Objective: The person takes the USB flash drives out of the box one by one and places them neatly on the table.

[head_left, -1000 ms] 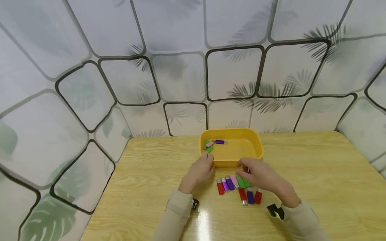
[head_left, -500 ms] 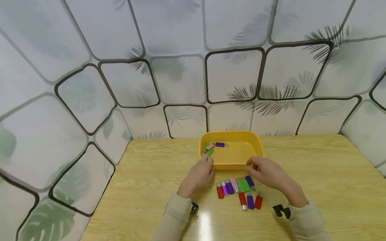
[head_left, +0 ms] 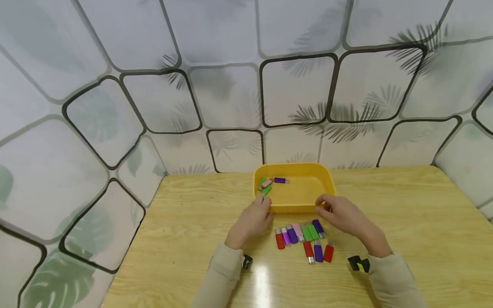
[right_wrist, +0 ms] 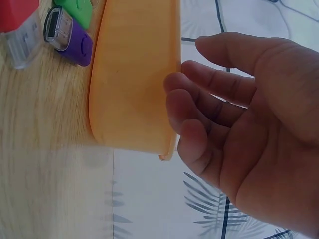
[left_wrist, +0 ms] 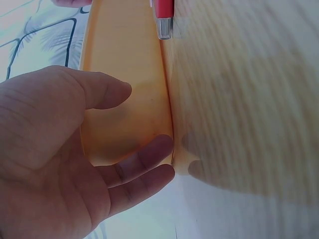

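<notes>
My left hand (head_left: 252,219) is at the front left corner of a yellow plastic tray (head_left: 294,208). It grips the wall there: the thumb lies against the outer front face, and the index finger reaches over the rim. In the left wrist view the two lowest fingers (left_wrist: 144,191) reach around the corner. At the front right corner is my right hand (head_left: 344,216), fingers loosely curled at the rim (right_wrist: 174,114), the thumb raised clear. It holds nothing. In front of the tray lie several USB sticks in two rows, among them a purple stick (head_left: 318,228) and a red stick (head_left: 279,240).
Inside the tray's left part lie a purple USB stick (head_left: 280,180), a pink one (head_left: 266,183) and green ones (head_left: 266,190). A wooden table (head_left: 200,201) carries everything. A patterned covering (head_left: 231,98) stands behind it and at the sides.
My right hand has drawn back to the right from over the back row of sticks to the tray's front right corner, uncovering a purple stick. My left hand stays at its corner.
</notes>
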Available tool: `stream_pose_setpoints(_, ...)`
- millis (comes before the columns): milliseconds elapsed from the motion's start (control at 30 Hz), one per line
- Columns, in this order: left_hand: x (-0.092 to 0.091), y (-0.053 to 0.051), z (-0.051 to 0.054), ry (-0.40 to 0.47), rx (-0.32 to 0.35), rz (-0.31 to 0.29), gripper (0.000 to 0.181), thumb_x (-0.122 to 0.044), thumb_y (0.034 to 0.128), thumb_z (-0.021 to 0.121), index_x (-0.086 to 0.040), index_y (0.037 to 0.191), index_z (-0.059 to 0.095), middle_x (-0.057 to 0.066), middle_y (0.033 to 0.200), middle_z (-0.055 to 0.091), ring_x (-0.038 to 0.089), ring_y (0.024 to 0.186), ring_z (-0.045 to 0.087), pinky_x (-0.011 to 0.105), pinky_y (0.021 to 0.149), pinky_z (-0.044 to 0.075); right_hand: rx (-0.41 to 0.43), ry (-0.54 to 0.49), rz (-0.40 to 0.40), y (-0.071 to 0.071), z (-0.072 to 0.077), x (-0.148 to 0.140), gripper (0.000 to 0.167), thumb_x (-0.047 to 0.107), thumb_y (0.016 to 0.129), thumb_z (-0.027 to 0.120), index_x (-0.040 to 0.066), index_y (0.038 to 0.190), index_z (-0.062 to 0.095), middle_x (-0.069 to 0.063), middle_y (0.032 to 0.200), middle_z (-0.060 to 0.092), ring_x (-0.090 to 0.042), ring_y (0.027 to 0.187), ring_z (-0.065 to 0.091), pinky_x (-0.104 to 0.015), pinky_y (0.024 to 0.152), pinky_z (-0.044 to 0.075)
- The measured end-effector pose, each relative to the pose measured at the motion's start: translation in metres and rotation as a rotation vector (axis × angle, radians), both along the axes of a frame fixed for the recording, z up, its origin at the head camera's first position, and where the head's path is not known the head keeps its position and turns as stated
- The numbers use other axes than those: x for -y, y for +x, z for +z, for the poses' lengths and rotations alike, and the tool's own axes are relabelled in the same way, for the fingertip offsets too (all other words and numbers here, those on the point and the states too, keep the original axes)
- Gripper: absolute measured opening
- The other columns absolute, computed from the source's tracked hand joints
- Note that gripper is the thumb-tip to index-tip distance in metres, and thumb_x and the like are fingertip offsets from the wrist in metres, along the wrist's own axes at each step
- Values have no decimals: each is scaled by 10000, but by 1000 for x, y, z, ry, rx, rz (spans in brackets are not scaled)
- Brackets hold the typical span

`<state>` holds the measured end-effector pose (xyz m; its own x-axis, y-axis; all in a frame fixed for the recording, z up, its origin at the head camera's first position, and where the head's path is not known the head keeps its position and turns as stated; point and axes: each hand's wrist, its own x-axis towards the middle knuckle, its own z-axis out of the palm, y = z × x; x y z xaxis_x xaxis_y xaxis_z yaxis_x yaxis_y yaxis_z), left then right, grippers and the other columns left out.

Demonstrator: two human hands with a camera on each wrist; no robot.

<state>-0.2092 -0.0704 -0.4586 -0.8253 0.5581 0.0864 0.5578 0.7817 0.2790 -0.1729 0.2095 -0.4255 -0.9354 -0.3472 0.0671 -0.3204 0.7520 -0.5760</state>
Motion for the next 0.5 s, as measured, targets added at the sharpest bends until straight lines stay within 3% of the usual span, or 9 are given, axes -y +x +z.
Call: stream_pose_setpoints(500, 2, -3, 1, -9, -8, -23, 156, -172, 1009, 543, -41, 1086, 505, 67, 950, 408, 129, 688, 461, 260, 601, 436, -39, 63, 4, -4, 8, 14, 155, 166, 957, 639, 37, 1039, 667, 25, 794, 628, -86, 641, 518, -293, 609, 466)
